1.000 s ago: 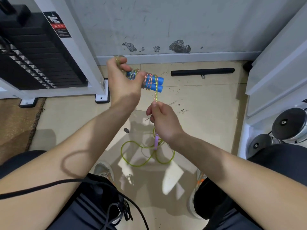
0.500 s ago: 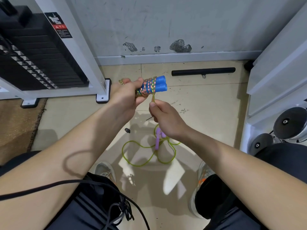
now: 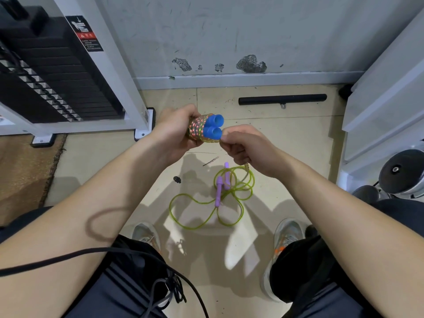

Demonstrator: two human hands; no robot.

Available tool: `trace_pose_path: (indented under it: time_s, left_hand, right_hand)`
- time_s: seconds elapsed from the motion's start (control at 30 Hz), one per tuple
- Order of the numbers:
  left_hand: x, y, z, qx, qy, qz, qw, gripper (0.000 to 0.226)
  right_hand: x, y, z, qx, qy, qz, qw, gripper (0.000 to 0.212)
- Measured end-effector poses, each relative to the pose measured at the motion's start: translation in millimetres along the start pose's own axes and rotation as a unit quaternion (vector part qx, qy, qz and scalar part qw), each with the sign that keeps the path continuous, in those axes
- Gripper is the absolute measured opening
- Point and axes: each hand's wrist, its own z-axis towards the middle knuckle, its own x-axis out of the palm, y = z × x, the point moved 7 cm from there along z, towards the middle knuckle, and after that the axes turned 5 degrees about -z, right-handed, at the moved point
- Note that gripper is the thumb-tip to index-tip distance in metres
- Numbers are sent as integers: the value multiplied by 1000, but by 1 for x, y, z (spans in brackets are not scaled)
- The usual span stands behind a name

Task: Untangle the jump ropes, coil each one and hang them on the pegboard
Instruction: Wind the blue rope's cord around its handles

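Single head view, steeply down, close over floor (image 3: 286,138)

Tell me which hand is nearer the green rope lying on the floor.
Right. The right hand hangs just above the green rope and its purple handles; the left hand is farther up and left, gripping the blue-handled rope bundle.

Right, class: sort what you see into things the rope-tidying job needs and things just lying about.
Job:
blue-handled rope, wound round its handles, in left hand
right hand, pinching its cord
green rope with purple handles, loose on floor

Lying about:
black bar
weight stack
dumbbells
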Motion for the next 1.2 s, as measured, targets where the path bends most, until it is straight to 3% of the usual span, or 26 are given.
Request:
trace_pose_path:
  time_s: [0.23,0.3,0.4,0.53,0.77,0.93,1.1,1.2]
  left_hand:
    - [1,-13,6,90,7,108,990,9]
    - [2,-19,3,142,11,152,978,28]
    - [6,-27,-3,221,23,228,948,45]
    - [11,-32,-11,303,14,308,902,47]
    - [8,-39,-21,419,-97,389,815,43]
    - [4,-35,-13,397,-140,347,838,45]
    - [1,-31,-6,388,-174,326,844,42]
    - [2,-28,-4,370,-188,303,858,42]
  right_hand:
    - [-8,6,-3,-1,28,-40,999,24]
    - [-15,10,-3,-6,-4,-71,997,20]
    - [-28,15,-5,-1,-43,-112,993,16]
    - [-30,18,-6,11,-59,-130,990,16]
    - [-14,10,-6,59,-176,-70,980,27]
    - [1,4,-17,62,-260,21,964,25]
    - [14,8,-23,17,-308,-38,950,31]
    - [12,10,-29,5,-349,-8,937,15]
